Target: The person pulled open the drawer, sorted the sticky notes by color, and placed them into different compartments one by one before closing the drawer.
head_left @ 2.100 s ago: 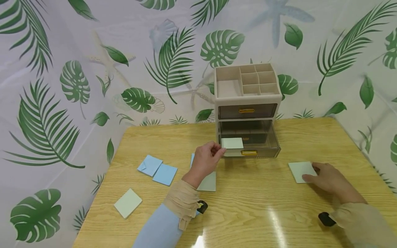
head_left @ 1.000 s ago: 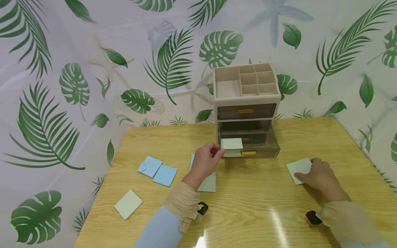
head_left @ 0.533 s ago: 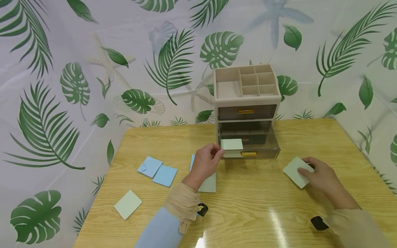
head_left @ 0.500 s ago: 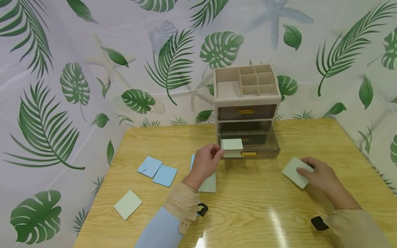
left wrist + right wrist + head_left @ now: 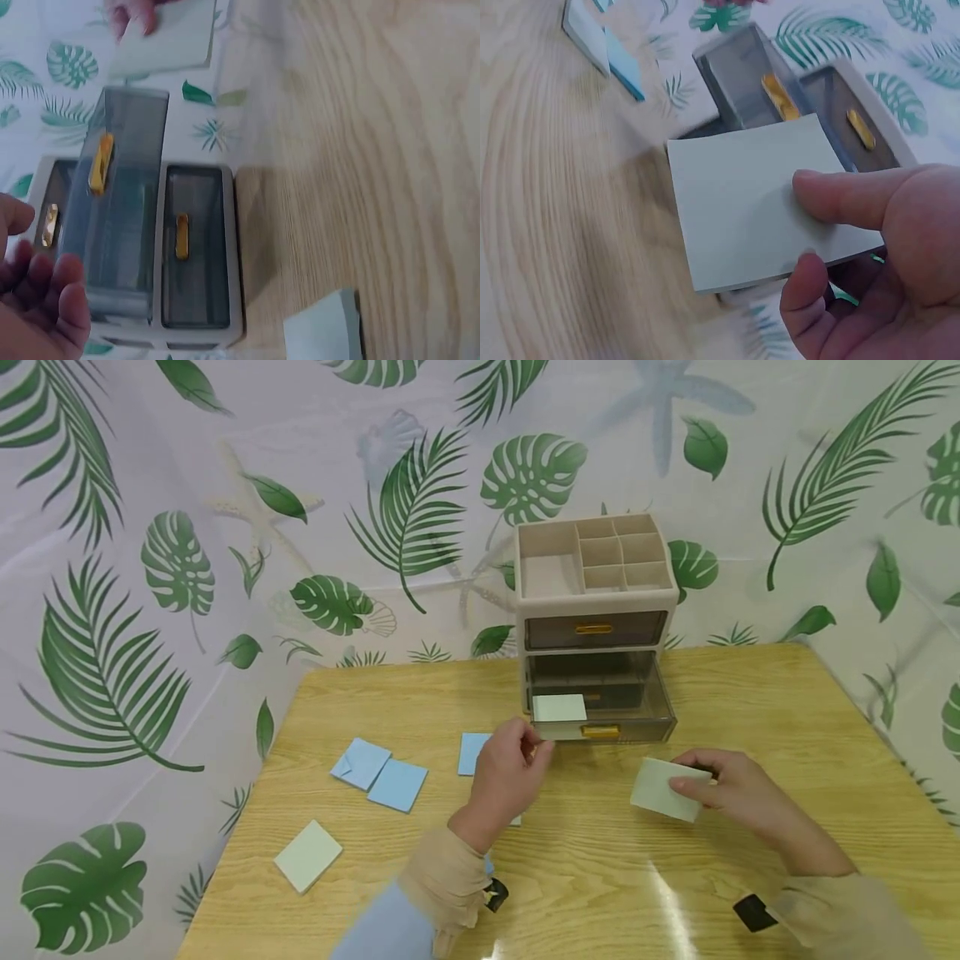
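My right hand [image 5: 738, 793] pinches a pale green sticky note pad [image 5: 660, 789] between thumb and fingers, above the table right of centre. In the right wrist view the thumb lies flat on the pad's [image 5: 735, 202] face. My left hand [image 5: 510, 777] is just in front of the left corner of the pulled-out drawer [image 5: 645, 729], its fingers loosely curled and holding nothing. Another pale green pad [image 5: 558, 707] lies in that drawer at the left. The drawer belongs to a beige desk organizer [image 5: 596, 607]; its upper drawer [image 5: 555, 631] is closed.
Left on the wooden table [image 5: 600, 893] lie two blue pads, one [image 5: 362, 762] touching the other [image 5: 397, 785], and a pale green pad [image 5: 308, 857]. Another blue pad [image 5: 471, 753] and a green pad [image 5: 516, 820] are partly hidden by my left arm. A leaf-print cloth [image 5: 300, 460] hangs behind.
My right hand has lifted the green pad and carried it left toward the drawer, turning it. My left hand has moved slightly away from the drawer's front corner, toward me.
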`<state>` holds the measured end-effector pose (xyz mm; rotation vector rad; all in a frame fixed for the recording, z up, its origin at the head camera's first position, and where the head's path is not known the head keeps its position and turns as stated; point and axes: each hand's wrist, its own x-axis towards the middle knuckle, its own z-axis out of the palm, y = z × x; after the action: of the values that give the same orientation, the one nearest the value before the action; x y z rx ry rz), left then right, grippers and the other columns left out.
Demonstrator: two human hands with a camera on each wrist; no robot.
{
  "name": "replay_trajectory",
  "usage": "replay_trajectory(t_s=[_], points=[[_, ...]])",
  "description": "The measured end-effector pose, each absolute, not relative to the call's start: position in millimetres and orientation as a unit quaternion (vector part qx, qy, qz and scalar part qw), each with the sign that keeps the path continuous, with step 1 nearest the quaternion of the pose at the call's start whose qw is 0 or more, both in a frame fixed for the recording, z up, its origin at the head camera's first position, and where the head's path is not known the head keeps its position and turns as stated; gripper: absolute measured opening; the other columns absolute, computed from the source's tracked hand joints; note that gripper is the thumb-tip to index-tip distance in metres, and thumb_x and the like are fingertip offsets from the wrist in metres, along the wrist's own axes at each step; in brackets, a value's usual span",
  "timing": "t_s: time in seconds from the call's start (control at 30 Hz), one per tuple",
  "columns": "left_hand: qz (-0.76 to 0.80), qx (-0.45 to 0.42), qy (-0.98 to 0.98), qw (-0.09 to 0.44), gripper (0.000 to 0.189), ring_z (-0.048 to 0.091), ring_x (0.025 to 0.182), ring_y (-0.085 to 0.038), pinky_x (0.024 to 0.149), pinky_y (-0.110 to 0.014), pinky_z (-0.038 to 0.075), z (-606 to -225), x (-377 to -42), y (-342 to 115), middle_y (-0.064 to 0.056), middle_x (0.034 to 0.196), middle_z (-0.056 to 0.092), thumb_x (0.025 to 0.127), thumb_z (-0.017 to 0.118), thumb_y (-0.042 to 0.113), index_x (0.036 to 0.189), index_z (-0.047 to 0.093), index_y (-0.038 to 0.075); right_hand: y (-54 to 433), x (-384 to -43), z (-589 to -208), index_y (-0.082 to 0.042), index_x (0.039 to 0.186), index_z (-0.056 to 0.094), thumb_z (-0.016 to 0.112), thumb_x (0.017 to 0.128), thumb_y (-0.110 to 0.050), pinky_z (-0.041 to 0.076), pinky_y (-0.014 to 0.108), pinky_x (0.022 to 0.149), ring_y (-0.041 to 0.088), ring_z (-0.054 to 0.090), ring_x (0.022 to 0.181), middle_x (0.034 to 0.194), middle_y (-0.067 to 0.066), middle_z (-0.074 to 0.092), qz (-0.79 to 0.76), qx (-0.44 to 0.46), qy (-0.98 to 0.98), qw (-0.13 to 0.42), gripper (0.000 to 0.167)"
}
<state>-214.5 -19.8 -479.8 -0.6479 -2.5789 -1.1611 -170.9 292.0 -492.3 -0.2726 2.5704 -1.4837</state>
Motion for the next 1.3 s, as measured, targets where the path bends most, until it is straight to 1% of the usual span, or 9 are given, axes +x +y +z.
replay_trajectory(t_s=[0.1, 0.27, 0.37, 0.5, 0.63, 0.87, 1.03, 1.17, 1.3], points=[[-0.38, -0.284, -0.875, 0.095, 0.017, 0.052, 0.071, -0.005, 0.062, -0.017, 0.043, -476.5, -203.2, -12.9, 0.005, 0.084, 0.055, 0.095, 0.062, 0.031, 0.095, 0.058, 0.014, 274.8, -169.0, -484.4, -0.003, 0.109, 0.066, 0.067, 0.092, -0.022, 0.053, 0.033, 0.062, 0.014, 0.059, 0.081, 0.104, 0.013, 0.063, -0.485, -0.126, 0.863, 0.064, 0.025], [-0.359, -0.375, -0.855, 0.025, 0.033, 0.058, 0.081, -0.003, 0.066, -0.01, 0.044, -473.1, -192.1, -4.2, 0.003, 0.101, 0.063, 0.094, 0.063, 0.035, 0.117, 0.059, 0.012, 248.6, -163.1, -472.3, -0.01, 0.102, 0.071, 0.07, 0.089, -0.02, 0.052, 0.029, 0.056, 0.014, 0.059, 0.074, 0.098, 0.007, 0.067, -0.468, -0.187, 0.863, 0.046, 0.016], [-0.348, -0.42, -0.838, -0.005, 0.035, 0.057, 0.081, 0.002, 0.064, -0.007, 0.043, -472.8, -188.9, -2.3, 0.003, 0.106, 0.065, 0.094, 0.064, 0.032, 0.122, 0.059, 0.012, 237.6, -158.9, -465.7, -0.015, 0.099, 0.071, 0.071, 0.089, -0.02, 0.05, 0.027, 0.054, 0.011, 0.058, 0.072, 0.095, 0.002, 0.069, -0.449, -0.219, 0.865, 0.034, 0.011], [-0.354, -0.45, -0.82, -0.006, 0.018, 0.053, 0.071, 0.008, 0.058, -0.007, 0.042, -474.7, -187.0, -0.9, 0.008, 0.092, 0.066, 0.094, 0.065, 0.024, 0.109, 0.067, 0.015, 228.6, -153.9, -458.1, -0.021, 0.095, 0.07, 0.072, 0.088, -0.02, 0.048, 0.026, 0.052, 0.007, 0.055, 0.066, 0.091, -0.003, 0.069, -0.441, -0.236, 0.865, 0.028, 0.007], [-0.374, -0.449, -0.812, 0.01, 0.006, 0.05, 0.065, 0.008, 0.056, -0.007, 0.042, -476.1, -185.3, -0.2, 0.01, 0.079, 0.061, 0.093, 0.066, 0.019, 0.095, 0.064, 0.015, 224.9, -151.2, -454.0, -0.021, 0.092, 0.069, 0.073, 0.087, -0.021, 0.043, 0.024, 0.046, 0.005, 0.047, 0.054, 0.083, -0.005, 0.067, -0.444, -0.228, 0.866, 0.021, 0.007], [-0.398, -0.457, -0.796, 0.008, 0.008, 0.049, 0.061, 0.007, 0.055, -0.008, 0.043, -477.5, -184.8, 0.0, 0.006, 0.08, 0.06, 0.094, 0.064, 0.014, 0.1, 0.06, 0.011, 223.3, -151.3, -455.6, -0.022, 0.091, 0.068, 0.073, 0.087, -0.02, 0.039, 0.023, 0.043, 0.003, 0.043, 0.05, 0.078, -0.008, 0.064, -0.446, -0.233, 0.864, 0.006, 0.007], [-0.405, -0.452, -0.795, 0.007, 0.006, 0.044, 0.055, 0.004, 0.052, -0.01, 0.04, -477.9, -184.0, -1.0, 0.006, 0.075, 0.056, 0.095, 0.062, 0.014, 0.1, 0.06, 0.011, 224.2, -153.4, -458.1, -0.021, 0.093, 0.068, 0.072, 0.088, -0.02, 0.044, 0.024, 0.048, 0.006, 0.051, 0.06, 0.087, -0.008, 0.067, -0.451, -0.236, 0.861, 0.011, 0.007], [-0.413, -0.435, -0.8, 0.003, 0.006, 0.041, 0.053, 0.001, 0.049, -0.013, 0.038, -479.0, -182.8, -3.0, 0.006, 0.072, 0.053, 0.098, 0.058, 0.018, 0.095, 0.059, 0.013, 226.1, -154.3, -460.6, -0.017, 0.093, 0.068, 0.071, 0.088, -0.019, 0.043, 0.024, 0.046, 0.009, 0.05, 0.061, 0.085, -0.004, 0.065, -0.471, -0.226, 0.852, 0.018, 0.006], [-0.439, -0.42, -0.794, -0.011, 0.012, 0.049, 0.057, 0.003, 0.05, -0.013, 0.043, -481.7, -182.7, -5.1, 0.005, 0.074, 0.057, 0.102, 0.05, 0.02, 0.094, 0.057, 0.013, 227.4, -154.4, -461.6, -0.012, 0.096, 0.068, 0.069, 0.09, -0.017, 0.044, 0.025, 0.046, 0.01, 0.051, 0.056, 0.084, 0.002, 0.064, -0.489, -0.202, 0.848, 0.022, 0.008]])
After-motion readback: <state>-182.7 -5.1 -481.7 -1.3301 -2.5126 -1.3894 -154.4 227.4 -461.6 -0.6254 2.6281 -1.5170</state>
